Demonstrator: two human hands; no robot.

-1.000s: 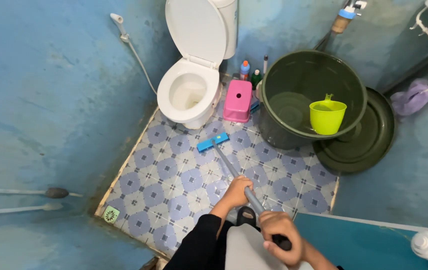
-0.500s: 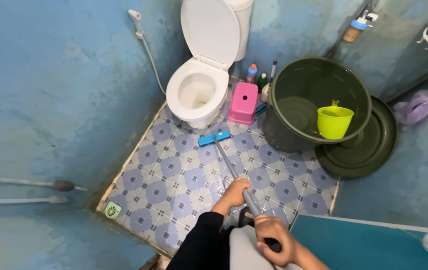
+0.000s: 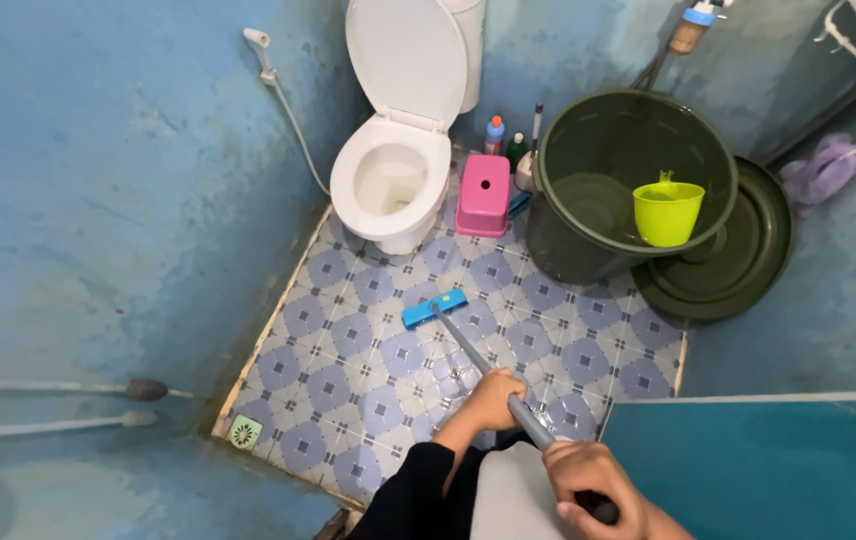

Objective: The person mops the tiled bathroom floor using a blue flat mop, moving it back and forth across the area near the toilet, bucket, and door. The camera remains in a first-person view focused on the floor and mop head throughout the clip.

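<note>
Floor brush [image 3: 434, 308], blue-headed, is seen in the head view lying flat on the patterned floor tiles [image 3: 348, 340], just in front of the white toilet [image 3: 393, 185] and well short of its base. Its grey handle [image 3: 473, 358] is run back from the head toward the person. The left hand [image 3: 496, 398] is wrapped round the handle midway, fingers closed on it; the right hand [image 3: 588, 485] is clenched over the upper end, fingers curled tight.

Tiles near the hands are seen to shine, apparently wet. A slip is judged possible there, caused by footing on the wet glaze. A pink stool [image 3: 483, 194] is set just right of the toilet; it could be knocked if the brush head is pushed far forward. A dark green tub [image 3: 632, 180] with water is placed further right of the toilet, a lime-green dipper [image 3: 668, 212] hung inside its rim, a round dark lid [image 3: 723, 250] propped behind it; a wide sideways stroke could strike the tub.

Packages: a blue bottle with orange cap [image 3: 494, 133] and a dark green bottle [image 3: 516, 150] are stood between toilet and tub, against the wall; labels are too small to be made out. A floor drain [image 3: 244, 432] is noted well left of the toilet's front, by the wall.
</note>
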